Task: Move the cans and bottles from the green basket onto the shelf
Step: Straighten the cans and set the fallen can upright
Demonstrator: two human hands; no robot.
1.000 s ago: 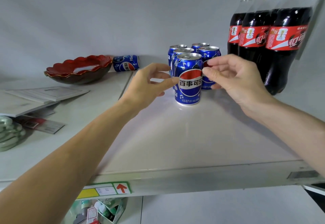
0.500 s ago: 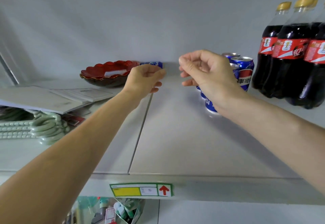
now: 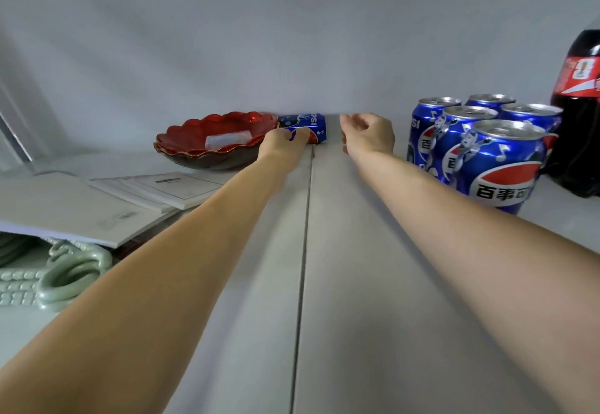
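Can (image 3: 305, 127) lying on its side under the left hand (image 3: 283, 142), fingers curled over it; right hand (image 3: 367, 135) loose, empty beside. Rigid, slick, likely rolls: grip around its barrel.

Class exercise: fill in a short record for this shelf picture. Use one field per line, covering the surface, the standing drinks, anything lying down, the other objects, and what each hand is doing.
surface: pale shelf with a seam down its middle
standing cans: five blue cans, upright, clustered at right
bottle: dark cola bottle at far right, partly out of frame
lying can: one blue can on its side at the back wall, beside the red bowl
other objects: papers, pale green cord
left hand: on the lying can
right hand: empty, loosely curled, near the lying can
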